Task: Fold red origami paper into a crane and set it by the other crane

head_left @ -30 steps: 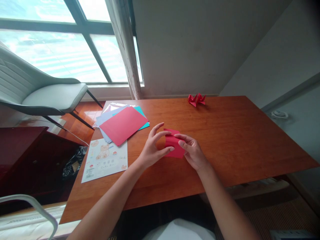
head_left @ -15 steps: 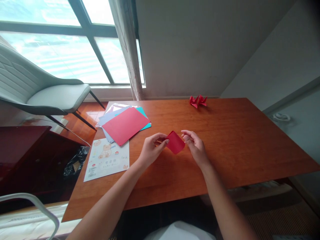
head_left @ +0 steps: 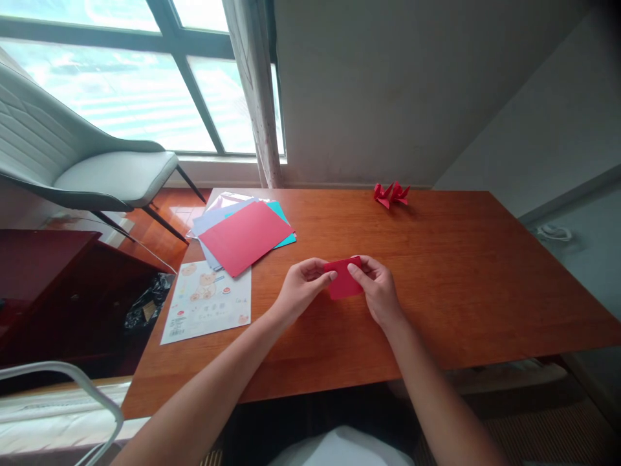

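A small folded square of red paper (head_left: 343, 285) is held up over the table, one edge toward the far side. My left hand (head_left: 306, 283) pinches its left upper corner between thumb and fingers. At the right upper corner, my right hand (head_left: 376, 285) grips the paper, thumb on the near face and fingers behind. The fingers behind the paper are partly hidden. Two red folded-paper figures (head_left: 391, 195) stand close together near the table's back edge.
On the wooden table (head_left: 460, 278), a large red sheet (head_left: 246, 238) lies over blue and teal sheets at the left. Nearer me is a white bear-printed sheet (head_left: 208, 307). A grey chair (head_left: 116, 171) stands beyond the left edge, by the window and curtain (head_left: 259, 90).
My right hand has closed on the paper's right side, where it was apart from it before. The paper has turned from a diamond tilt to nearly level. The view has shifted slightly.
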